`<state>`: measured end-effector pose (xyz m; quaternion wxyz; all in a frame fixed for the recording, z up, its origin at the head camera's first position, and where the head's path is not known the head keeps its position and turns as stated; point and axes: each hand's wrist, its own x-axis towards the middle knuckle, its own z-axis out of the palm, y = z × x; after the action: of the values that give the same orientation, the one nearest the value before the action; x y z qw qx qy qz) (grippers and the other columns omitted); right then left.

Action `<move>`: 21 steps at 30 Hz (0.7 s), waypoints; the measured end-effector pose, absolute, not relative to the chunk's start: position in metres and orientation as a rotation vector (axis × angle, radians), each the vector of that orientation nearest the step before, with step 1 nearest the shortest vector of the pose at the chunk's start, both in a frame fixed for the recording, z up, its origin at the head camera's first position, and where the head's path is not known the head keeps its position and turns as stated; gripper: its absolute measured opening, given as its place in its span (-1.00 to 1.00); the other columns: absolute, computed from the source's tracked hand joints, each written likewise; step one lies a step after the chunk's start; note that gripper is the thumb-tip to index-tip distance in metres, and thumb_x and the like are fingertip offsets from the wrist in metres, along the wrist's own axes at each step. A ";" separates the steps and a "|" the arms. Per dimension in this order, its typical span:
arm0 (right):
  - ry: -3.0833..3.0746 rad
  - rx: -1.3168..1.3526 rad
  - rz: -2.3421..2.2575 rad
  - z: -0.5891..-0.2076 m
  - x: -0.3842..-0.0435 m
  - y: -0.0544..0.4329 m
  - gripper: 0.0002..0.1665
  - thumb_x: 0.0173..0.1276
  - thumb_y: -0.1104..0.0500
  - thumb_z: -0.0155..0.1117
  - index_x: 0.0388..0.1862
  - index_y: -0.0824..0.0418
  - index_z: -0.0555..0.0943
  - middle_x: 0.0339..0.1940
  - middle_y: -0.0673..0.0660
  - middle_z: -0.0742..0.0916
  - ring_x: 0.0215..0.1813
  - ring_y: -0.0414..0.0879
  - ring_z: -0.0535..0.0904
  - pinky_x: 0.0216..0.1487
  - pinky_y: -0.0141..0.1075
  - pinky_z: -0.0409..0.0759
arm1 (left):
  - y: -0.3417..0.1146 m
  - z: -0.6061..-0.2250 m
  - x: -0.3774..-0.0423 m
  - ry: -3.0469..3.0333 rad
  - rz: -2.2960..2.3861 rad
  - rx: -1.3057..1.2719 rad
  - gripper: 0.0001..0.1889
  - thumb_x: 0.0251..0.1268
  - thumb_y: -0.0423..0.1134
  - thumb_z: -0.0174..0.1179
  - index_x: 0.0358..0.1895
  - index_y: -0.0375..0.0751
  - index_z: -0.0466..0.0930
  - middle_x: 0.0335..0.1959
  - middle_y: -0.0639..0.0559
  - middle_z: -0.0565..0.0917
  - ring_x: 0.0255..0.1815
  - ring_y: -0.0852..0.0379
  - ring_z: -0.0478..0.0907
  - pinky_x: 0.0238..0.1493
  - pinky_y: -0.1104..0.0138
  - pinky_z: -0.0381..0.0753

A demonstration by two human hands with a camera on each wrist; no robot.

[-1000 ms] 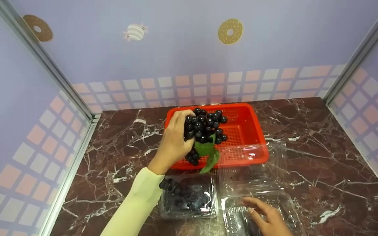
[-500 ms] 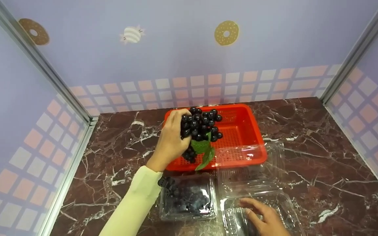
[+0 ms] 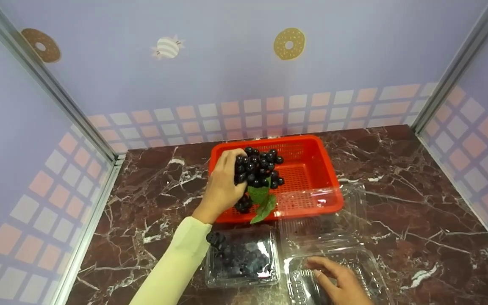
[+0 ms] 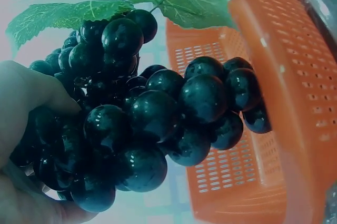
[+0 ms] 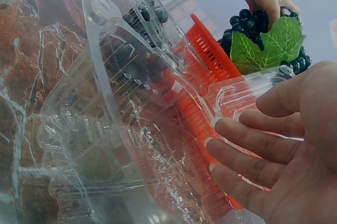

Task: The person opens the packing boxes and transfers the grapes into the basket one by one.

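My left hand (image 3: 223,182) grips a bunch of dark grapes (image 3: 254,169) above the left part of a red plastic basket (image 3: 333,182). In the left wrist view, thumb and fingers press into the grapes (image 4: 152,113) from one side. Two green leaves (image 3: 263,207) hang from the bunch toward the basket's near rim. My right hand (image 3: 341,281) is over an open clear clamshell box (image 3: 373,271), its fingers relaxed and slightly bent. The right wrist view shows the right hand (image 5: 274,145) holding nothing; contact with the box is unclear.
Left of the open box stands another clear box (image 3: 244,277) with dark grapes inside; some grapes (image 3: 215,239) show at its far left corner. The open lid (image 3: 354,220) overlaps the basket's near right corner. Patterned walls enclose the marbled tabletop (image 3: 417,203).
The left hand and bunch rise slightly left at first, then sink a little toward the basket's near side. The head view has shifted slightly. The right hand stays almost still.
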<state>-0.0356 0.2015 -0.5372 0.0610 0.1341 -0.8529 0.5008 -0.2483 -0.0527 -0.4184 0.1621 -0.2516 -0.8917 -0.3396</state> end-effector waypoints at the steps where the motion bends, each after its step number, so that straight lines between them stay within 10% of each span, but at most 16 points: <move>1: -2.596 0.395 1.530 -0.536 -0.036 0.202 -0.68 0.40 0.26 0.15 0.09 0.30 0.57 -0.07 0.19 0.76 -0.05 -0.14 0.71 -0.02 -0.34 0.67 | -0.052 -0.420 -0.249 -2.554 -0.974 -0.711 -0.27 -0.14 -0.51 0.38 0.16 0.04 0.31 0.15 0.03 0.45 0.09 -0.05 0.52 0.12 0.11 0.59; 21: -2.704 0.288 1.636 -0.532 -0.036 0.204 -0.63 0.44 0.15 0.11 0.18 0.21 0.54 0.03 0.14 0.74 0.02 -0.10 0.68 0.07 -0.35 0.62 | -0.048 -0.441 -0.265 -2.750 -1.004 -0.609 -0.28 -0.06 -0.48 0.38 0.15 0.13 0.28 0.18 0.05 0.43 0.09 -0.09 0.51 0.06 0.03 0.62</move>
<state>-0.0358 0.2036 -0.5320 -0.0160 0.0907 -0.8519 0.5156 -0.2654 -0.0485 -0.4406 0.0758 -0.2032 -0.9170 -0.3347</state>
